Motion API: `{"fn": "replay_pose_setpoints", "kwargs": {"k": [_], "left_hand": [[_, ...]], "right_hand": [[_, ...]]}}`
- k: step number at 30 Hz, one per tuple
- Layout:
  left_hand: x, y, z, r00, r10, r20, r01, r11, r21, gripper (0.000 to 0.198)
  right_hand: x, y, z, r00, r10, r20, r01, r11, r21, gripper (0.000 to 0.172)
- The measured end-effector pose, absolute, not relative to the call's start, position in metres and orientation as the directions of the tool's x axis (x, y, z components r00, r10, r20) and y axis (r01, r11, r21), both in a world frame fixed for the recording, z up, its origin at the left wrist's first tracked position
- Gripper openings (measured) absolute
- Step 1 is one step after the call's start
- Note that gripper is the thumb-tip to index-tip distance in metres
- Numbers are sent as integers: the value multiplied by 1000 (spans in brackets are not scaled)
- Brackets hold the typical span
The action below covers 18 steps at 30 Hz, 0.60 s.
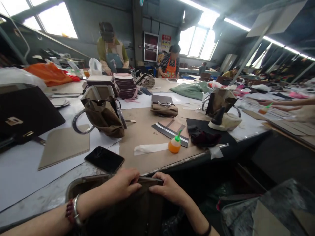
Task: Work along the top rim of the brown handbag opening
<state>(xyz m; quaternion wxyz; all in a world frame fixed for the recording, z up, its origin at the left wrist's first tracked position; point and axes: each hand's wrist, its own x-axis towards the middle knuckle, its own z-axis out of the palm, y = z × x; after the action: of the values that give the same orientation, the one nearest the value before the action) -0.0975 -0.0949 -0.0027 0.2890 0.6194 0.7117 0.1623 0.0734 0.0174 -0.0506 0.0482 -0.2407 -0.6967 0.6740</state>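
Both hands (pixel 145 188) on the brown bag's (pixel 103 186) rim, long axis left-right.

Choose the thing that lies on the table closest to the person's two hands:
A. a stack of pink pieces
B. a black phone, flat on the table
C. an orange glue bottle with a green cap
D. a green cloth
B: the black phone lies flat just beyond the left hand and right hand, which both grip the edge of a brown bag; the orange glue bottle stands farther back.
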Motion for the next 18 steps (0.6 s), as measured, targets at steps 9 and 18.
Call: {"fn": "replay_pose_setpoints", "kwargs": {"k": [9, 18], "left_hand": [[-100, -96, -11, -39, 981, -191, 723, 159, 673, 10], [-105, -86, -16, -159, 928, -336, 618, 359, 700, 15]], "right_hand": [[55, 23, -51, -927, 319, -199, 205, -14, -979, 27], [53, 29, -60, -946, 279, -168, 191, 57, -980, 30]]}}
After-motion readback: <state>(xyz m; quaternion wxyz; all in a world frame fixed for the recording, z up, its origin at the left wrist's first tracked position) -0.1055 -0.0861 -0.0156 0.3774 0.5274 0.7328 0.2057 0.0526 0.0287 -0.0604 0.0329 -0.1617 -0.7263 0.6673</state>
